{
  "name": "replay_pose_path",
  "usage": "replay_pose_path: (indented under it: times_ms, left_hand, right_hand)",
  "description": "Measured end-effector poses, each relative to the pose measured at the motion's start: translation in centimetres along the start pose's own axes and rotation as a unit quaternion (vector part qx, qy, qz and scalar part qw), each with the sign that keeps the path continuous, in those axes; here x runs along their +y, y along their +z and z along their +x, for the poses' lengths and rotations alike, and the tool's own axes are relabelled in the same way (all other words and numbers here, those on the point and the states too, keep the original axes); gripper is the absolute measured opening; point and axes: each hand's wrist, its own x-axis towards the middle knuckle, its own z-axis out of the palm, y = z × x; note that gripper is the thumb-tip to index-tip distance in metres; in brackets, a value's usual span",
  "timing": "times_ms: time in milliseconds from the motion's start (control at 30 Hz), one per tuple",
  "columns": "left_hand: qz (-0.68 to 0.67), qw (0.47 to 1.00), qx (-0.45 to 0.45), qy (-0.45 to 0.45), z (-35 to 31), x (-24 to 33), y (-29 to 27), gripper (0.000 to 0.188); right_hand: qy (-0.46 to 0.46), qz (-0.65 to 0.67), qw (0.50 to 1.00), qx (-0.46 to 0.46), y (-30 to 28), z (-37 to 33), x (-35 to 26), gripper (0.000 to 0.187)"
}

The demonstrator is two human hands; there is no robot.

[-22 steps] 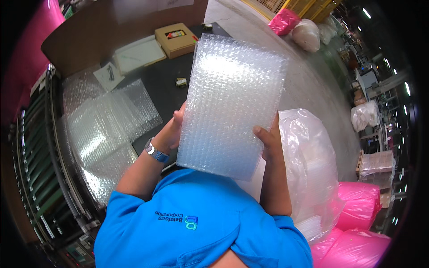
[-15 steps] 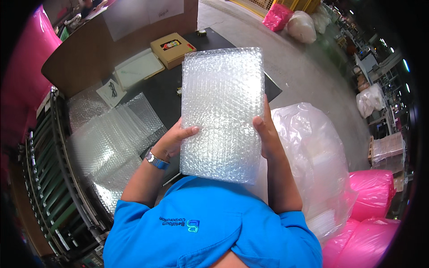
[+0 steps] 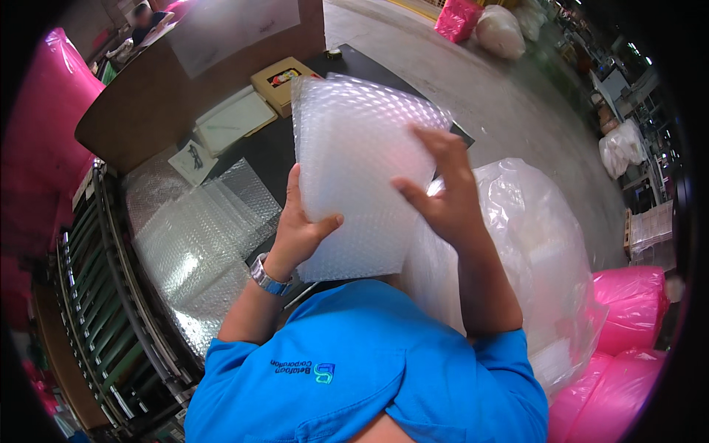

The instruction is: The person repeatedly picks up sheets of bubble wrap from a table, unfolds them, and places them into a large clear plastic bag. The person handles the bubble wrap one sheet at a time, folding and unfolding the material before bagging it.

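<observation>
A stack of clear bubble wrap sheets [image 3: 354, 184] stands raised in front of my chest, its top edges fanned apart. My left hand [image 3: 301, 232] grips its left edge, thumb across the near face and fingers partly hidden behind. Over the right side of the stack is my right hand [image 3: 447, 184], thumb and fingers spread and somewhat blurred. It does not appear to grip the sheets. More bubble wrap sheets [image 3: 199, 244] lie in an overlapping pile on the dark table [image 3: 258, 159] to the left.
A cardboard box [image 3: 284, 81], white pad [image 3: 236, 122] and printed card [image 3: 192, 161] lie farther back by a brown panel [image 3: 133, 111]. A roller conveyor [image 3: 103, 310] runs along the left. A large clear plastic bag [image 3: 532, 236] stands right, beside pink wrapped bundles [image 3: 628, 310].
The stack has tilted and its upper edges have fanned apart. My right hand has released the right edge and moved over the near face. The left hand still holds on.
</observation>
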Motion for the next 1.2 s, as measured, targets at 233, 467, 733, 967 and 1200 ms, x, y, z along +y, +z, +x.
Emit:
replay_pose_path:
  times_ms: [233, 467, 733, 967, 1200]
  left_hand:
    - [0.369, 0.925, 0.002, 0.089, -0.6, 1.7, 0.7, 0.099]
    - [0.389, 0.915, 0.021, 0.105, -0.7, 0.4, 0.2, 0.099]
    - [-0.161, 0.982, 0.092, -0.046, 0.4, -0.4, -2.2, 0.075]
    - [-0.510, 0.846, 0.060, -0.142, -0.9, -1.8, -3.8, 0.073]
    - [-0.483, 0.857, 0.047, -0.171, -1.6, -1.8, -3.3, 0.075]
  right_hand:
    - [-0.185, -0.172, 0.968, 0.001, 3.8, 2.0, -1.6, 0.031]
    - [0.026, 0.119, 0.987, 0.105, 4.1, 2.0, 0.0, 0.024]
    - [0.204, 0.364, 0.873, 0.252, 0.9, -0.2, 4.5, 0.017]
    - [0.248, 0.433, 0.845, 0.193, 0.5, -2.5, 5.0, 0.017]
    - [0.265, 0.445, 0.847, 0.121, 1.1, -2.5, 4.1, 0.020]
